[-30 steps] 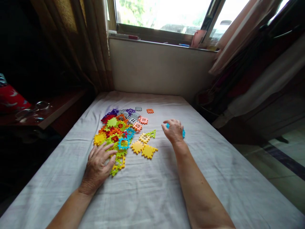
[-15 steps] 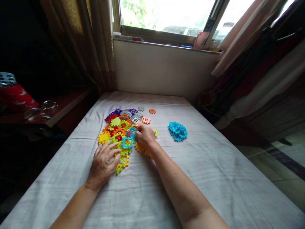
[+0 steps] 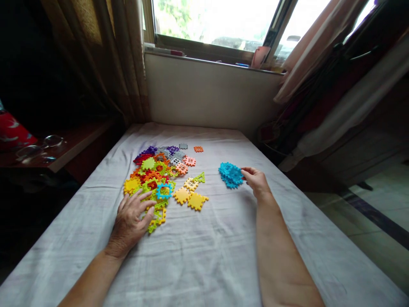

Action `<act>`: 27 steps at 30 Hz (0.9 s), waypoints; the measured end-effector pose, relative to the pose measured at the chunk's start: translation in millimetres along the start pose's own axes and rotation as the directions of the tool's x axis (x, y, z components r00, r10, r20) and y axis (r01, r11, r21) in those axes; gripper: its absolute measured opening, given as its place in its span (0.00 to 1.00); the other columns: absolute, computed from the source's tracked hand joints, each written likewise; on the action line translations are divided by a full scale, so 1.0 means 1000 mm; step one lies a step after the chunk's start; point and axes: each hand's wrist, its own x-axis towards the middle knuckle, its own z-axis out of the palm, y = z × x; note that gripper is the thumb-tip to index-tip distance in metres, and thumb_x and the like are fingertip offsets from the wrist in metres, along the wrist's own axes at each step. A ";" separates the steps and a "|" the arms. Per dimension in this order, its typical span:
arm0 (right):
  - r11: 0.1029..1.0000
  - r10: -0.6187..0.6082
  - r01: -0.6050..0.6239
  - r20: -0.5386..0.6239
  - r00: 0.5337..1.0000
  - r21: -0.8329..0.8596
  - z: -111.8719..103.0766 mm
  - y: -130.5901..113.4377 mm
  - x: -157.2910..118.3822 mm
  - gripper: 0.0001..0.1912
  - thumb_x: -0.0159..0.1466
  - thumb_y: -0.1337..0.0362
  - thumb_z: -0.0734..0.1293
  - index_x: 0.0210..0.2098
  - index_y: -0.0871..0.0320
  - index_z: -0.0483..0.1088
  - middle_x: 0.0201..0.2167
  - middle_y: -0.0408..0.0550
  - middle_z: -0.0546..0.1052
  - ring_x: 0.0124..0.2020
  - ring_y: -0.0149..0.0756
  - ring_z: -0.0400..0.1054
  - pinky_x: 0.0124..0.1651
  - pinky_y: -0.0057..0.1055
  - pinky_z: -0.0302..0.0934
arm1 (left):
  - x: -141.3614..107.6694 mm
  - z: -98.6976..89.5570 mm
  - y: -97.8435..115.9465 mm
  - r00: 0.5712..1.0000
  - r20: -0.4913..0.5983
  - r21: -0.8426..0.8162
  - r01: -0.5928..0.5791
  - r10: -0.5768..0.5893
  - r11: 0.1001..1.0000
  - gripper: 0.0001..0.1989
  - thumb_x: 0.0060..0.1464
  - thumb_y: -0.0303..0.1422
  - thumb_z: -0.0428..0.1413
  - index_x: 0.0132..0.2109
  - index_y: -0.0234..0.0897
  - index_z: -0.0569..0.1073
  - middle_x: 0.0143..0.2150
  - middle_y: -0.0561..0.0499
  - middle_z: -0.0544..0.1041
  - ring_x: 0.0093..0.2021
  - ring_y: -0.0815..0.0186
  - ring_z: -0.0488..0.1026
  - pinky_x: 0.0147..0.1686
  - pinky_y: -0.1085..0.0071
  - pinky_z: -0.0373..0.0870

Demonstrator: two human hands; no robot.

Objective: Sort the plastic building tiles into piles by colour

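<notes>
My right hand is at the right edge of a heap of blue interlocking plastic tiles. Its thumb and fingers are pinched on a blue tile there, mostly merged with the heap from this angle. My left hand lies with fingers spread on the near left edge of a mixed pile of coloured tiles, touching lime-green ones. A blue square frame tile rests on that pile, close to the left fingertips.
Yellow tiles and a green triangular tile lie between the two piles. An orange tile sits farther back. All rest on a pale cloth-covered surface. Glasses lie on a side table at left; a window ledge is beyond.
My right hand has moved right, from the mixed pile to the blue heap. Blue pieces near its fingers have left the mixed pile. My left hand stays on the pile; the view shifted slightly.
</notes>
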 end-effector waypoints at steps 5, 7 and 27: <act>0.993 0.121 -0.121 0.008 0.993 -0.011 -0.011 0.020 0.006 0.14 0.49 0.63 0.66 0.33 0.62 0.76 0.24 0.46 0.77 0.23 0.32 0.70 0.22 0.23 0.57 | 0.001 -0.002 -0.001 1.000 -0.001 -0.007 0.004 -0.004 1.000 0.12 0.59 0.38 0.50 0.39 0.45 0.78 0.51 0.49 0.79 0.58 0.53 0.71 0.62 0.47 0.59; 0.993 0.105 -0.105 -0.008 0.994 -0.057 -0.009 0.026 0.010 0.14 0.50 0.64 0.65 0.34 0.62 0.77 0.23 0.46 0.77 0.22 0.32 0.70 0.22 0.23 0.57 | 0.001 -0.002 -0.001 1.000 -0.011 -0.009 -0.002 0.002 1.000 0.12 0.59 0.38 0.50 0.39 0.45 0.78 0.51 0.48 0.79 0.58 0.52 0.71 0.62 0.47 0.59; 0.764 -0.304 0.313 0.114 0.946 -0.565 0.040 -0.031 -0.037 0.13 0.63 0.61 0.63 0.39 0.54 0.79 0.38 0.47 0.81 0.37 0.37 0.73 0.42 0.30 0.64 | 0.000 0.000 -0.001 0.999 0.016 0.014 0.028 -0.028 1.000 0.11 0.58 0.38 0.51 0.39 0.47 0.78 0.51 0.50 0.80 0.59 0.54 0.70 0.62 0.49 0.58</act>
